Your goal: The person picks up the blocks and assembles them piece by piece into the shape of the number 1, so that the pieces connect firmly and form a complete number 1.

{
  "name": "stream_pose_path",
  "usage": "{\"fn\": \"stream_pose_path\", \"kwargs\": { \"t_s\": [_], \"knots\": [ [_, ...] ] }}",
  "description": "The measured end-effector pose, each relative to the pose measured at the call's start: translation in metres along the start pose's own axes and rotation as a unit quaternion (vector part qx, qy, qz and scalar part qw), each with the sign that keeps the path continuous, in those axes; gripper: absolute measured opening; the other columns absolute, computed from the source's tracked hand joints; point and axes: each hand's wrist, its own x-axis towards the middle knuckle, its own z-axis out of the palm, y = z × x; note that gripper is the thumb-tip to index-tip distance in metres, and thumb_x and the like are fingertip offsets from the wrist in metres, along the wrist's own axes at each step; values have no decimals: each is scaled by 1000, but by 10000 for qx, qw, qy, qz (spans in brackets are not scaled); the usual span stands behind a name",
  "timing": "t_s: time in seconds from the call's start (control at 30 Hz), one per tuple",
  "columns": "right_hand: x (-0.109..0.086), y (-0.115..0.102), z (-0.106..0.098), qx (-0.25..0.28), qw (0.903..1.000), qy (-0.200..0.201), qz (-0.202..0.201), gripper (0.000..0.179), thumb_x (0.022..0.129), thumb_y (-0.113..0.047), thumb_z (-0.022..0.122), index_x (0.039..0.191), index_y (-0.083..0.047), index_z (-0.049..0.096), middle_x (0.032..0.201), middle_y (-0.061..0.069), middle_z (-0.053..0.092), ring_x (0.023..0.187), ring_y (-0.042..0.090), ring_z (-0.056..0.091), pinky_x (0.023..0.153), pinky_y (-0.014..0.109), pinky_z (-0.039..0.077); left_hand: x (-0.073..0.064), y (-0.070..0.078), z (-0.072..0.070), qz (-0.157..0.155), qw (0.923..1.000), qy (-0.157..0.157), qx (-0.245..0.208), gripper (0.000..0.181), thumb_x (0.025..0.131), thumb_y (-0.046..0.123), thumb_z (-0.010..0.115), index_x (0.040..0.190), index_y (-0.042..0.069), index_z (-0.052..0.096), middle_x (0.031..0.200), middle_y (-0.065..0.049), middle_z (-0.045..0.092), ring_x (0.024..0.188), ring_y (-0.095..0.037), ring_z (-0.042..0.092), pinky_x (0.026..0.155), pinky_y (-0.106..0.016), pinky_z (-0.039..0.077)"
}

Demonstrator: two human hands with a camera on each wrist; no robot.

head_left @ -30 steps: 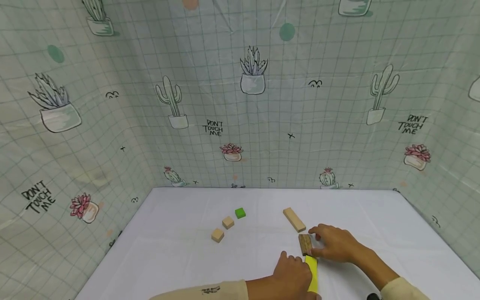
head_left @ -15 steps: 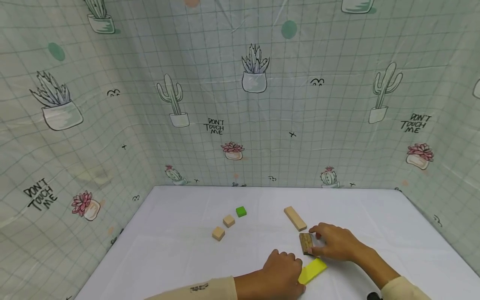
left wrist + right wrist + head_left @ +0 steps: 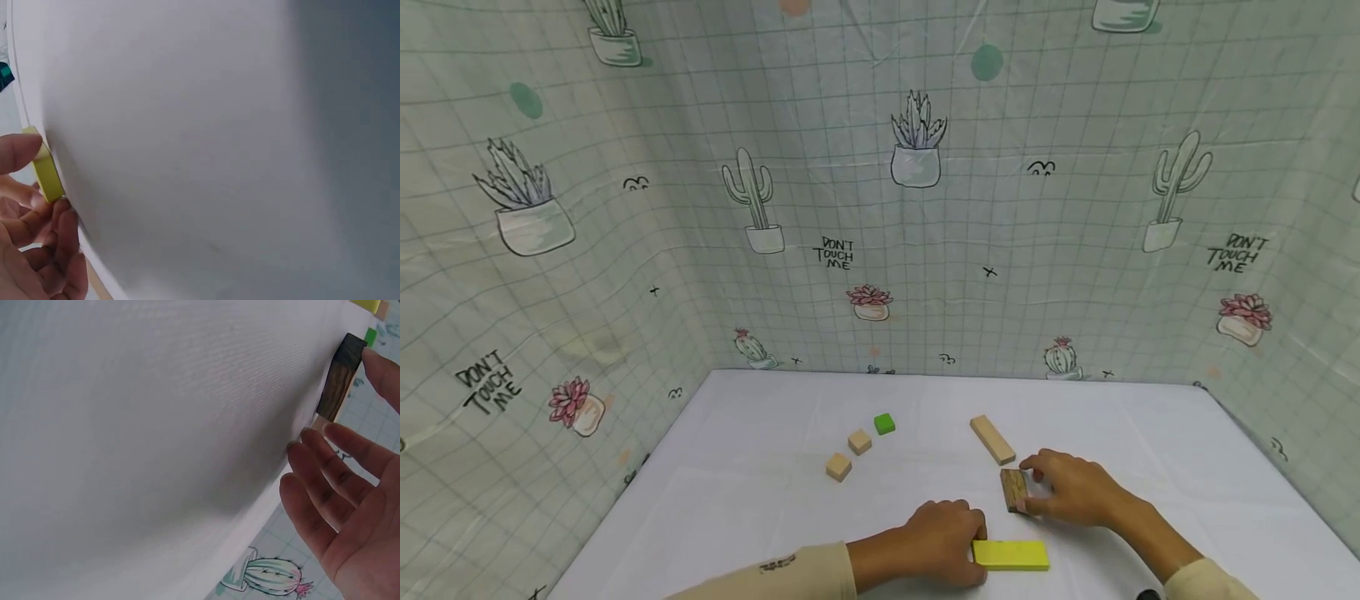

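Note:
My left hand [image 3: 943, 542] pinches the left end of a flat yellow block [image 3: 1011, 556] between thumb and fingers, low over the white table. The block lies crosswise, its free end pointing right. In the left wrist view, the thumb and fingertips lie against the yellow block [image 3: 48, 175]. Just beyond it, my right hand [image 3: 1071, 490] spans a short brown wood-grain block [image 3: 1012, 490], thumb at the near end and index finger at the far end. From the right wrist, the brown block [image 3: 337, 384] shows a blackish end by the thumb; the other fingers are spread loosely.
A long pale wooden block [image 3: 992, 440] lies just behind the brown one. Farther left, a green block [image 3: 884, 424] and two pale cubes, one nearer [image 3: 838, 467] and one farther [image 3: 860, 442], form a slanting row. A patterned cloth [image 3: 955, 217] hangs behind the table.
The yellow block has turned from pointing away, through a diagonal, to lying crosswise, and now sits apart from the brown block. My left hand has shifted left; my right hand has stayed in place.

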Motion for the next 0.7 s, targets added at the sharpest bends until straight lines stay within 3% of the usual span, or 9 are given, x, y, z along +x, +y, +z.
{"fn": "stream_pose_path", "kwargs": {
  "t_s": [0.2, 0.5, 0.7],
  "knots": [
    [2, -2, 0, 22, 10000, -49, 10, 58, 75, -50, 83, 118, -14, 67, 95, -6, 64, 82, 12, 56, 70, 43, 51, -6, -7, -2, -35, 9994, -32, -341, 24, 84, 38, 80, 100, 24, 69, 76, 13, 51, 67, -2, 46, 62, -21, 38],
    [3, -4, 1, 127, 9997, -146, 120, 65, 72, -52, 85, 122, -14, 66, 96, -5, 63, 79, 12, 51, 69, 39, 47, -9, -21, -2, 370, 9910, 79, -1286, 22, 84, 23, 81, 99, 16, 68, 76, 14, 53, 67, 2, 47, 64, -15, 42],
    [2, -4, 2, 127, 9998, -144, 79, 65, 72, -51, 85, 121, -14, 66, 95, -6, 62, 79, 12, 50, 69, 38, 46, -15, -30, -1, 174, 9846, 21, -1738, 21, 83, 21, 81, 98, 15, 67, 77, 13, 54, 68, 2, 48, 65, -16, 43]
  ]
}}
